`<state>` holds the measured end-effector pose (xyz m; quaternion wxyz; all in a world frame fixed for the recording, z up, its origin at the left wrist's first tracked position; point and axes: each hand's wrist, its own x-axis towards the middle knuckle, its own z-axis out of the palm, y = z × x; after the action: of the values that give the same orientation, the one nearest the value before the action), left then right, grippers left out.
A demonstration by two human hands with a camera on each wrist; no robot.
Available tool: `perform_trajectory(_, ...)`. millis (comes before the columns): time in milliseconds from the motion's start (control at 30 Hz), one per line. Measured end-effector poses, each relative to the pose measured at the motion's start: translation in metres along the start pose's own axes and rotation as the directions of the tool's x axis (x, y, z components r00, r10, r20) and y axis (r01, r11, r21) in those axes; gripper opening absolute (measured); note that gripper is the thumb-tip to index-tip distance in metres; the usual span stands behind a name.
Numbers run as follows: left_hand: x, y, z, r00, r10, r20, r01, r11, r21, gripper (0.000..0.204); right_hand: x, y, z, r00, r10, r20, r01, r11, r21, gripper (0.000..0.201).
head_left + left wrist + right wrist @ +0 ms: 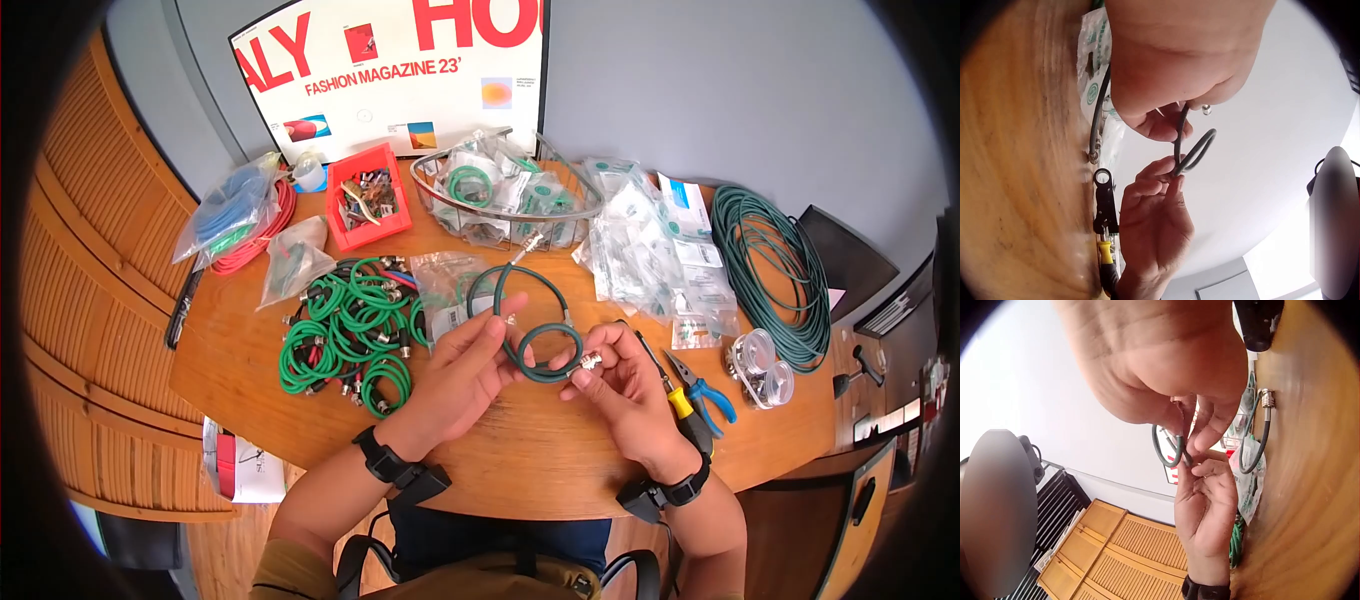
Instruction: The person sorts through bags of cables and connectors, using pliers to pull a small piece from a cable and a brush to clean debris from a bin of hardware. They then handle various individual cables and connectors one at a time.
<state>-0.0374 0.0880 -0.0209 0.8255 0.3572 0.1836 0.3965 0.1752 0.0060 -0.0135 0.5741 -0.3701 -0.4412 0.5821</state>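
A dark green coaxial cable [548, 378] is bent into loops between both hands over the desk. My left hand [462, 372] pinches it where the loops cross, thumb on top. At the other side, my right hand [625, 395] grips the cable end, with a silver BNC connector [591, 361] showing between thumb and fingers. The far end, with another silver connector [531, 241], points away toward the wire basket. In the left wrist view, the small loop [1213, 135] stands up between the hands. The right wrist view shows fingertips of both hands close together at the cable [1159, 450].
Green cables [345, 320] lie heaped at left, near a red parts bin [394, 215]. Behind are a wire basket [440, 195] of bagged pieces and plastic bags [620, 250]. Blue-handled pliers [712, 398], a yellow-black tool [682, 403], small jars [775, 383] and coiled cable [730, 260] lie at right.
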Motion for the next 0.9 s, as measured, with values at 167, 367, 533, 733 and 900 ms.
perform_trajectory(167, 0.001, -0.003, -0.006, 0.999, -0.035, -0.015, 0.036, 0.998, 0.046, 0.048, -0.002, -0.006, 0.002, 1.000, 0.019, 0.010, -0.018, 0.991, -0.132, 0.035)
perform_trajectory(367, -0.001, 0.000, -0.007, 0.999, -0.029, -0.022, 0.031, 0.993, 0.117, 0.048, -0.002, -0.003, 0.000, 0.999, -0.017, -0.046, 0.011, 0.991, -0.131, 0.035)
perform_trajectory(533, -0.001, -0.006, -0.008, 0.998, 0.055, -0.019, -0.047, 0.959, 0.280, 0.051, -0.001, -0.005, -0.002, 0.996, 0.009, -0.083, -0.021, 0.989, -0.143, 0.035)
perform_trajectory(733, -0.003, -0.006, 0.001, 0.991, 0.125, -0.046, -0.092, 0.891, 0.445, 0.055, -0.001, -0.003, -0.004, 0.995, 0.020, -0.101, -0.034, 0.990, -0.138, 0.033)
perform_trajectory(900, -0.005, -0.001, 0.008, 0.988, 0.150, -0.029, -0.112, 0.840, 0.530, 0.063, -0.001, 0.001, -0.003, 0.995, 0.043, -0.094, -0.056, 0.988, -0.141, 0.036)
